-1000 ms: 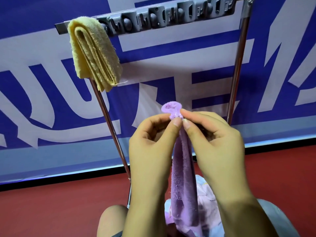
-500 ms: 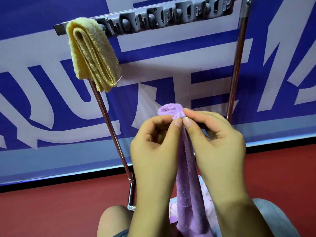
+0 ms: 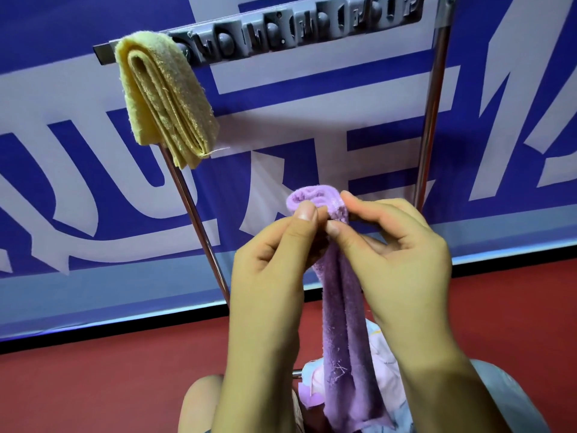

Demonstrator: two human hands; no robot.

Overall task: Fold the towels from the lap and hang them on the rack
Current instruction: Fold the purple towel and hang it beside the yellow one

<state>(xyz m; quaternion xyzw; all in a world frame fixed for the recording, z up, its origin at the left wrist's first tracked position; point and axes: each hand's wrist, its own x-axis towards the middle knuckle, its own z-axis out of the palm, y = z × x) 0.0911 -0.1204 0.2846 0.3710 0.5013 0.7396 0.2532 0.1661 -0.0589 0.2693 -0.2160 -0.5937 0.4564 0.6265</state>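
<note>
Fingers (image 3: 307, 214) of left hand (image 3: 268, 270) and right hand (image 3: 402, 267) pinch the folded top of the purple towel (image 3: 343, 323), thumbs meeting at its near face. Towel hangs straight down between both hands toward the lap. Folded yellow towel (image 3: 165, 98) draped over rack (image 3: 296, 29) bar, far left.

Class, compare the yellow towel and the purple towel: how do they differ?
The yellow towel hangs folded over the rack bar; the purple towel is pinched at its top by the left hand and right hand, trailing toward the lap. Both are fuzzy cloth, folded in layers.
</note>
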